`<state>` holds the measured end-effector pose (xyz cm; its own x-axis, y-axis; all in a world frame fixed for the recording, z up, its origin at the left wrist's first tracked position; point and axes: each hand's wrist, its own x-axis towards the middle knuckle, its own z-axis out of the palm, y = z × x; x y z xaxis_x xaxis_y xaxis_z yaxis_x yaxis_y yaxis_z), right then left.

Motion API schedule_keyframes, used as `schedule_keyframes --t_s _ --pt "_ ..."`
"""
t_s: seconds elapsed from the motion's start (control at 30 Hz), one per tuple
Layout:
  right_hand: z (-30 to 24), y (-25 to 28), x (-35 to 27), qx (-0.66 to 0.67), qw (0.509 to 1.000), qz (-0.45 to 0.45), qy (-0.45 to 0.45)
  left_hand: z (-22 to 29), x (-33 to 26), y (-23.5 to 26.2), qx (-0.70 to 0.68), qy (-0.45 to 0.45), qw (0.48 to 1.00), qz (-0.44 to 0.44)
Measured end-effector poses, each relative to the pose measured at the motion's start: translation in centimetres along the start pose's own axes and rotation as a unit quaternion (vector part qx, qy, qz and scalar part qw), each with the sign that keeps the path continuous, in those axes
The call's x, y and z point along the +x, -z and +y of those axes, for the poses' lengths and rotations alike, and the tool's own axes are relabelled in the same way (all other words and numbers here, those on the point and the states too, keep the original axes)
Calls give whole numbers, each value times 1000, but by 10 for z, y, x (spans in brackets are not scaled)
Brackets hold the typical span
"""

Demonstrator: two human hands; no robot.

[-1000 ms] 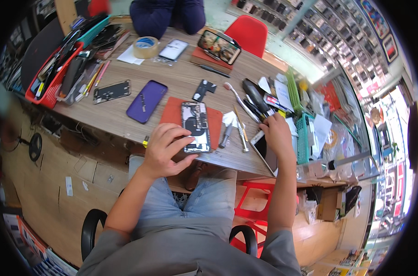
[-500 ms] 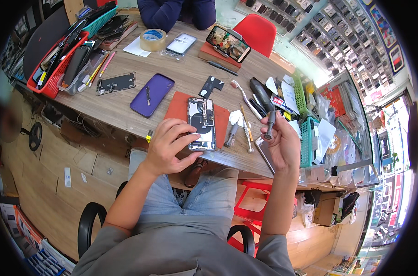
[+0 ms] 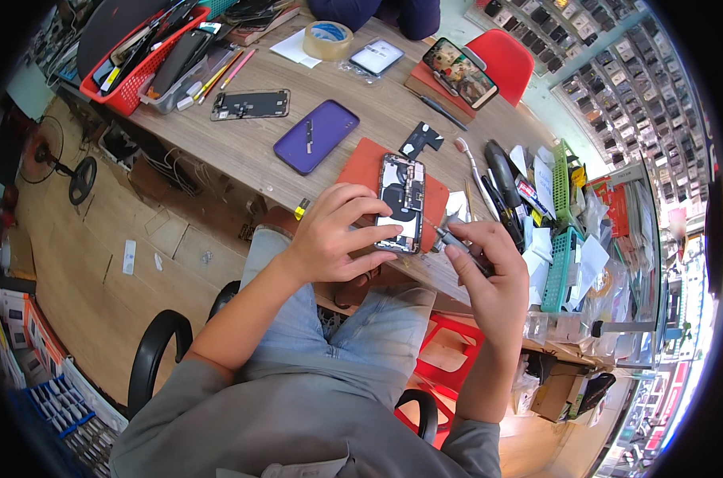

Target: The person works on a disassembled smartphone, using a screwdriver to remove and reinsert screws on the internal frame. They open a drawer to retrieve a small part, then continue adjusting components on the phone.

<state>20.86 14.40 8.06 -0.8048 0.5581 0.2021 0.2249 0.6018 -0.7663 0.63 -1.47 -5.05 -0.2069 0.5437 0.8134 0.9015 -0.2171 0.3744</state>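
An opened phone (image 3: 401, 199) with its inner parts bare lies on an orange-red mat (image 3: 361, 165) near the table's front edge. My left hand (image 3: 338, 239) holds it by the lower left side, with fingertips on its lower part and the thumb at its bottom end. In my right hand (image 3: 493, 267) is a dark grey screwdriver (image 3: 455, 240), gripped by its handle. Its thin shaft points left toward the phone's lower right edge; whether the tip touches cannot be made out. Behind the mat lies a black shield plate (image 3: 421, 140).
A purple phone case (image 3: 317, 137) bearing a small strip and a detached phone screen (image 3: 250, 104) lie left. Farther back are tape (image 3: 327, 40), a propped phone (image 3: 461, 73) and another person's dark sleeves (image 3: 417, 17). A toothbrush (image 3: 469, 159) and green baskets (image 3: 558, 275) stand right.
My right hand has swung left and turned the screwdriver from upright to pointing at the phone. My left hand stays on the phone. The whole view has shifted.
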Motion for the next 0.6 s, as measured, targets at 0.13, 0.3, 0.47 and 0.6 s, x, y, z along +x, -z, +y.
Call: schedule_keyframes --t_s 0.13,0.3,0.47,0.6 --pt "0 -7 -1 -7 997 -1 81 -2 -2 -4 -14 4 1000 6" --pt "2 -16 -1 -28 994 -10 103 -2 -2 -7 -15 7 1000 11" --pt "0 -20 2 -30 995 -11 98 -3 -3 -6 -16 9 1000 10" --pt "-1 -21 4 -34 995 -17 92 -3 -3 -6 -18 10 1000 11"
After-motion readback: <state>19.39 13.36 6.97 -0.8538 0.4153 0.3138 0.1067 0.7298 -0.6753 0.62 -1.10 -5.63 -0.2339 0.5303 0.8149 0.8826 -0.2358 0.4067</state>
